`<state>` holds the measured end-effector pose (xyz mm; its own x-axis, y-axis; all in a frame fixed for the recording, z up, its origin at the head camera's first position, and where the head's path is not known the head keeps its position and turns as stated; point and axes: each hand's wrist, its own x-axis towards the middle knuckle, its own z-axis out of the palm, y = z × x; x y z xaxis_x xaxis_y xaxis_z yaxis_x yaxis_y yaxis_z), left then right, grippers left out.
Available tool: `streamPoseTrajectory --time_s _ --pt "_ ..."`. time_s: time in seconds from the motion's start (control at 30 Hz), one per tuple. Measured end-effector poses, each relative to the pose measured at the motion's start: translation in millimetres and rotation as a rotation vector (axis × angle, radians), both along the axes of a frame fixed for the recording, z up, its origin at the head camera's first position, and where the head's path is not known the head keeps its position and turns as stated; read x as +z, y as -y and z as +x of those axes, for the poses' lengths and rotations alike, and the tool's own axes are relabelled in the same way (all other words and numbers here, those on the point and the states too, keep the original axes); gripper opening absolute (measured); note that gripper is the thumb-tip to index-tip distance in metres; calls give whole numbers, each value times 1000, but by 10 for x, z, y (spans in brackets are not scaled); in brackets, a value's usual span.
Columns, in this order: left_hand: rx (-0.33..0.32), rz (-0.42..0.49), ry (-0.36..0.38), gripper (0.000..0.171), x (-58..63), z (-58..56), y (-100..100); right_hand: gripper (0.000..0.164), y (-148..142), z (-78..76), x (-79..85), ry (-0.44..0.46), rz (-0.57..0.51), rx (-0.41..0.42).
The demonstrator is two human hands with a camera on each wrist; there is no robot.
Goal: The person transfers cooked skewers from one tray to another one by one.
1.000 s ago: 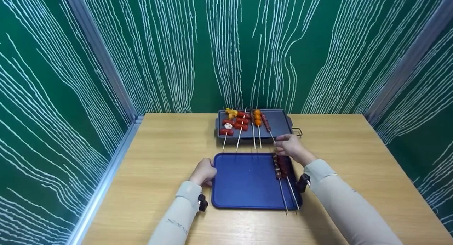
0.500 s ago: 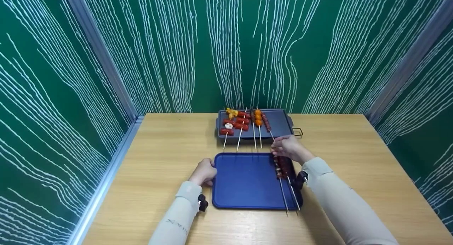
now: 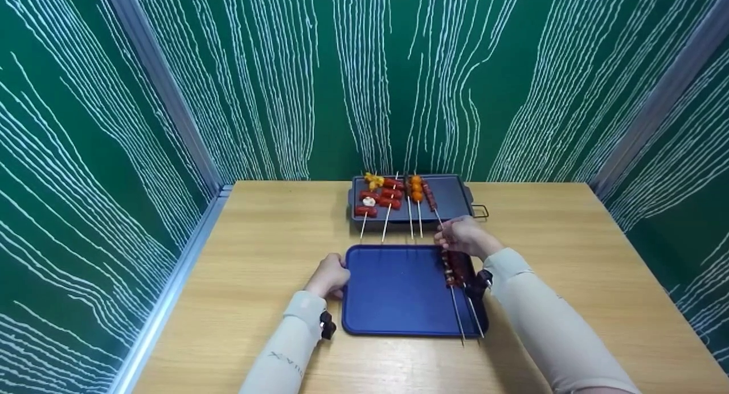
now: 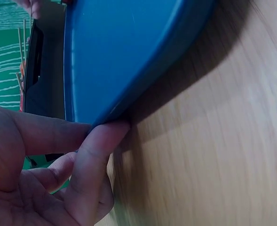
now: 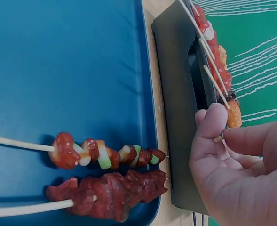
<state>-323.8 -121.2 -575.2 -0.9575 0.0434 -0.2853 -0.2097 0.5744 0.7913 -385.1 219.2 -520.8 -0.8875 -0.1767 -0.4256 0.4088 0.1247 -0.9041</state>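
Observation:
My left hand (image 3: 329,275) pinches the left rim of the blue tray (image 3: 393,294), thumb and finger on its edge in the left wrist view. At the grill pan's front edge, my right hand (image 3: 466,236) pinches the stick end of a thin dark-red meat skewer (image 3: 428,197) between thumb and forefinger. The meat of that skewer lies on the dark griddle (image 3: 453,196). On the tray's right side, below the right hand, lie two skewers side by side: a meat-and-vegetable skewer (image 5: 103,153) with green and white pieces, and a chunky red meat skewer (image 5: 114,195).
Left of the held skewer, the griddle bears a skewer of orange balls (image 3: 417,188), a dark skewer (image 3: 408,189), red sausage skewers (image 3: 390,198) and a yellow piece (image 3: 373,181). A wire handle (image 3: 481,211) juts out on the right. Green walls enclose the wooden table (image 3: 273,223).
My right hand has shifted slightly left and toward me while pinching the skewer's stick. My left hand and the tray have stayed nearly where they were.

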Motion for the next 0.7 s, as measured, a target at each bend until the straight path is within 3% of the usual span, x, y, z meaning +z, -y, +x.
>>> streamPoseTrajectory --time_s 0.3,0.7 --pt "-10 3 -5 14 -15 -2 -5 23 -2 -26 -1 12 21 85" --pt "2 7 -6 13 -11 2 -4 24 23 -7 12 -11 -19 51"
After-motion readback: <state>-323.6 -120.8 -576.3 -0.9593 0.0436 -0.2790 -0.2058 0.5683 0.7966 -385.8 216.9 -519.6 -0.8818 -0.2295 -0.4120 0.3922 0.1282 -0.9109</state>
